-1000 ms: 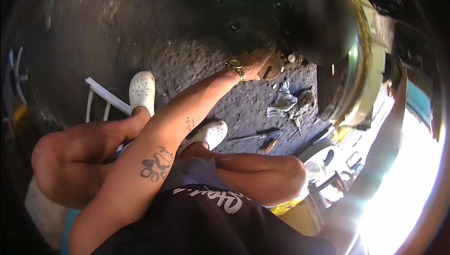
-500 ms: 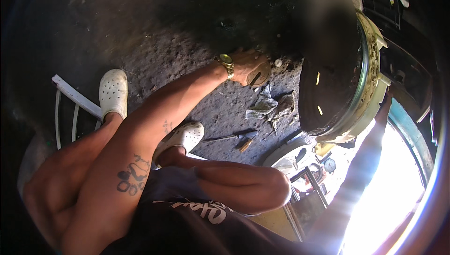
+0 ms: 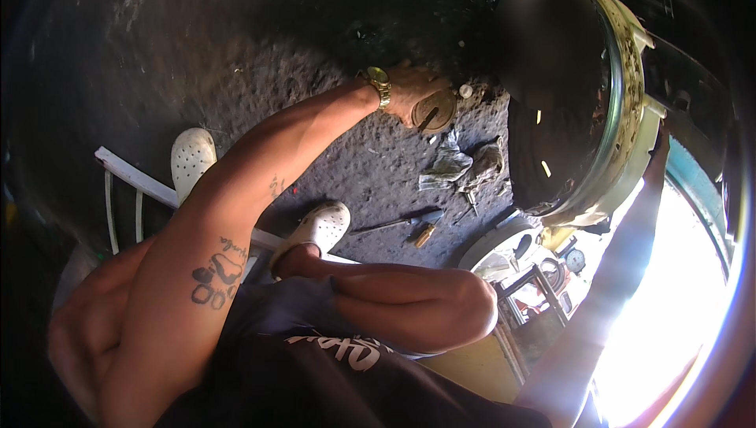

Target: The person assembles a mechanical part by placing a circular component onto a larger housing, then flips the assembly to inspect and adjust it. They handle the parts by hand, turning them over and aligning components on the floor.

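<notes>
While the left hand (image 3: pixel 411 91) holds a flat, round, brown, slotted disc (image 3: pixel 435 111) left of the big, round, cream-rimmed drum (image 3: pixel 620 147), the right arm (image 3: pixel 618 270) stretches to the drum's right side, maybe to keep it still; I cannot tell what the right hand grips.
</notes>
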### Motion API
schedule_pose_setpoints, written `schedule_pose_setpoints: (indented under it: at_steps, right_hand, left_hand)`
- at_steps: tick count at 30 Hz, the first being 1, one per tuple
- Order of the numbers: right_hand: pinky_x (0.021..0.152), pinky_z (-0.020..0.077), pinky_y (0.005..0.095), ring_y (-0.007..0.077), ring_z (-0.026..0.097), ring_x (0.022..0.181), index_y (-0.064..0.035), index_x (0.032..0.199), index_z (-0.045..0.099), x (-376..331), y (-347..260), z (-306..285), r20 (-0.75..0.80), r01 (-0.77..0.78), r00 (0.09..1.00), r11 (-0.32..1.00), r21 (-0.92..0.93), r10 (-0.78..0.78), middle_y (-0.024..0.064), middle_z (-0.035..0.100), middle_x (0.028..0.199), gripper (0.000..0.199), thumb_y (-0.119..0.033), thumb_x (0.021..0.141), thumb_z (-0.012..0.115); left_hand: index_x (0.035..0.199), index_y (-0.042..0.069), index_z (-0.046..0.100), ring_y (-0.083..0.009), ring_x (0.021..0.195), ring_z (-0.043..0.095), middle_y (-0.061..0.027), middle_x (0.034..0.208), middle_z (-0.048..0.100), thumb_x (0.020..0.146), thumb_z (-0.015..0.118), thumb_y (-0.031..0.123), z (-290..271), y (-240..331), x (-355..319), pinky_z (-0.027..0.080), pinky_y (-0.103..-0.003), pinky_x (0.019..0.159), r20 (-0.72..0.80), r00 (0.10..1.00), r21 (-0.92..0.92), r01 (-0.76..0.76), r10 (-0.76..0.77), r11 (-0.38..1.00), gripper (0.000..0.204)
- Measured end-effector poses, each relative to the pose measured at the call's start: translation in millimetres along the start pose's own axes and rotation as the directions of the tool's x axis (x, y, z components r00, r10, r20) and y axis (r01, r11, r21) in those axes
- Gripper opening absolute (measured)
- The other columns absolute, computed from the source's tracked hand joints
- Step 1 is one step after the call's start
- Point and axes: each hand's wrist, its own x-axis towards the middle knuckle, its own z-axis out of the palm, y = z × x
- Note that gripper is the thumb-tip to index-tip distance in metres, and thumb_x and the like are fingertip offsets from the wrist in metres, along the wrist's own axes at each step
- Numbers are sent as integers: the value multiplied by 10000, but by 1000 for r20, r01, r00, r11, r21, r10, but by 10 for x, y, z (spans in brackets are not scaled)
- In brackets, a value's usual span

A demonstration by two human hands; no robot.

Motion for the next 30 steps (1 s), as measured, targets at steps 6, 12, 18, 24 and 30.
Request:
schedule_pose_setpoints:
  at_steps: [6,12,18,24,30]
  right_hand:
    - [996,523,391,233,667,1110,-85,1398,606,5,12,15,-59,-49,997,999,24,50,60,702,1258,556,-498,1030,557]
    - [1044,498,408,243,627,1208,-97,1438,581,1,-49,146,-88,-79,993,997,5,79,69,652,1346,585,-503,1018,539]
    - [1051,499,406,244,629,1207,-99,1439,578,90,8,91,-84,-61,994,998,19,62,70,648,1350,590,-500,1007,554]
    - [1059,500,404,244,632,1207,-101,1440,576,225,27,-89,-87,-51,995,998,26,54,70,645,1355,594,-498,997,569]
    - [1065,503,404,237,645,1191,-97,1411,595,229,26,-220,31,-95,995,993,68,93,60,667,1331,579,-488,983,600]
  left_hand:
    - [1521,186,422,-323,1356,534,-106,1498,539,570,998,384,104,-122,-128,399,-538,1133,-67,997,52,-40,44,998,1130]
    - [1508,170,459,-333,1348,546,-125,1497,543,597,985,366,267,-314,-191,428,-482,1113,-152,988,14,-10,12,1000,1070]
    - [1443,144,509,-340,1272,606,-145,1374,633,600,987,343,250,-199,-190,470,-469,1092,-249,968,48,-10,22,999,989]
    - [1427,134,524,-338,1233,635,-147,1313,663,605,986,317,91,-163,-131,504,-455,1069,-92,996,-58,12,-18,998,960]
    - [1420,152,531,-352,1186,643,-136,1264,676,602,979,348,174,-209,-179,518,-469,1026,-231,971,65,-46,60,997,953]
